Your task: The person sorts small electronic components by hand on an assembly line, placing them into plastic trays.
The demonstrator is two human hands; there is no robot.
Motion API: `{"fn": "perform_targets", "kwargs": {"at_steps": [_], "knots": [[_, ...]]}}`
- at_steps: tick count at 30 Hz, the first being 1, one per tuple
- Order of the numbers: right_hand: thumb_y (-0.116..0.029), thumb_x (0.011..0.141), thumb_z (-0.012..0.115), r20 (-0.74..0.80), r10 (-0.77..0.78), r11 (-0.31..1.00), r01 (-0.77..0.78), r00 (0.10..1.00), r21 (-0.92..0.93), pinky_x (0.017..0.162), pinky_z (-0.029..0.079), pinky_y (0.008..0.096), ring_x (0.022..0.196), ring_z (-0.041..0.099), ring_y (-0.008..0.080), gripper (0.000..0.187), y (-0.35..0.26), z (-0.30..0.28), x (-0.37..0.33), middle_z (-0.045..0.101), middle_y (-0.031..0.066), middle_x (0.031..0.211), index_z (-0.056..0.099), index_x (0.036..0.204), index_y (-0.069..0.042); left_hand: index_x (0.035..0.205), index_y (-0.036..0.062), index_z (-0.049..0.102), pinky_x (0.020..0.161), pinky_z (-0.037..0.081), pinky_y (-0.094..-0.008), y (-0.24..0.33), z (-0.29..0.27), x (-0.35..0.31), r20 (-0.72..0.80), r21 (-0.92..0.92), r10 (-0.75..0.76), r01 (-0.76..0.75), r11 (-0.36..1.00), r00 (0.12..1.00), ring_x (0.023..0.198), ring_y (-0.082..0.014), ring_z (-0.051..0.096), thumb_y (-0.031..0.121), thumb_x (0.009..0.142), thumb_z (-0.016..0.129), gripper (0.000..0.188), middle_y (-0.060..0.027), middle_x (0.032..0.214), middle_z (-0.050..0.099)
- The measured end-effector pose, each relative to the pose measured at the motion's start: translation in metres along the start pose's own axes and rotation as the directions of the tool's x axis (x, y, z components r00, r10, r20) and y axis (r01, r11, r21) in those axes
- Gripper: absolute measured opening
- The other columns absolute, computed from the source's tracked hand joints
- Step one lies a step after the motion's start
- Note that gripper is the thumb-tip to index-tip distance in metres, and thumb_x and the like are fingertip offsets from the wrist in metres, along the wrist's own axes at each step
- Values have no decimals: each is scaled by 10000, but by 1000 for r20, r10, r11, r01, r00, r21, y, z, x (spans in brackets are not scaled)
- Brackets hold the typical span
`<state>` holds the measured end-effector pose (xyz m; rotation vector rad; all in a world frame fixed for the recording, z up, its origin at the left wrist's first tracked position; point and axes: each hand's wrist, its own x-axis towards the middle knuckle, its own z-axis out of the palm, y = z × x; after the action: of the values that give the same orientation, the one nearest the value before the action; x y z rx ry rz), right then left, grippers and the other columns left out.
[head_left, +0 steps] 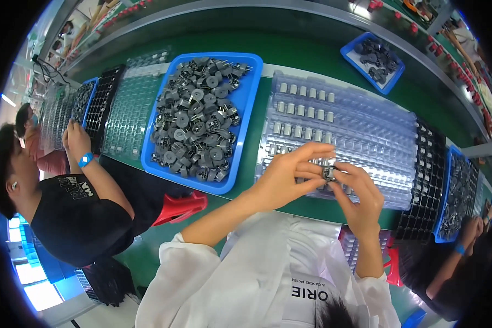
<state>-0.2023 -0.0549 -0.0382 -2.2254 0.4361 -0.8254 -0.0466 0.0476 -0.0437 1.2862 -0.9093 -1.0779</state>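
Over the front of a clear plastic tray, my two hands meet around a small silver-and-dark part. The right hand pinches it between thumb and fingertips. From the other side, my left hand has its fingertips and thumb closed at the same part, with the index finger stretched out above it. Fingers cover some of the part, so its exact kind is unclear. Rows of small silver cylindrical pieces sit in the left pockets of the tray; some lie under my hands.
A blue tray heaped with grey round pronged parts stands left of the clear tray. A smaller blue tray with dark parts lies back right. Black grid trays adjoin on the right. Co-workers sit left and right, near red stools.
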Motion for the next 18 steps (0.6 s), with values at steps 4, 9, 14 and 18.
{"fn": "perform_targets", "kwargs": {"at_steps": [4, 9, 14, 18], "knots": [[28, 702, 744, -71, 95, 995, -92, 993, 43, 746, 516, 283, 905, 658, 234, 245, 4, -10, -14, 679, 126, 1000, 672, 934, -5, 1029, 7, 614, 896, 449, -383, 10, -65, 21, -157, 832, 476, -144, 535, 865, 1033, -338, 572, -15, 778, 593, 253, -160, 1105, 607], [-19, 716, 762, -29, 170, 947, -155, 985, 283, 776, 509, 292, 919, 656, 211, 237, 23, -24, -24, 679, 104, 1027, 683, 938, -34, 746, -6, 604, 715, 442, -405, -2, -157, 25, 9, 999, 372, 7, -42, 928, 823, -336, 565, 68, 620, 746, 204, -133, 850, 581], [4, 742, 723, -274, 354, 935, -349, 894, 70, 816, 508, 300, 957, 649, 210, 201, 48, -104, -51, 674, 126, 1024, 685, 938, -19, 1002, -46, 586, 670, 472, -249, 3, -181, 21, -161, 917, 280, 38, 397, 946, 851, -166, 595, -17, 789, 661, 227, -120, 1189, 559], [53, 787, 652, -541, 348, 860, -490, 766, -141, 802, 520, 273, 927, 635, 156, 180, 130, -183, -86, 653, 97, 1024, 623, 959, 11, 1104, -68, 555, 734, 517, -246, -11, -208, 23, -396, 513, 236, 1, 858, 887, 916, -161, 631, 10, 840, 643, 289, -126, 1343, 491]]}}
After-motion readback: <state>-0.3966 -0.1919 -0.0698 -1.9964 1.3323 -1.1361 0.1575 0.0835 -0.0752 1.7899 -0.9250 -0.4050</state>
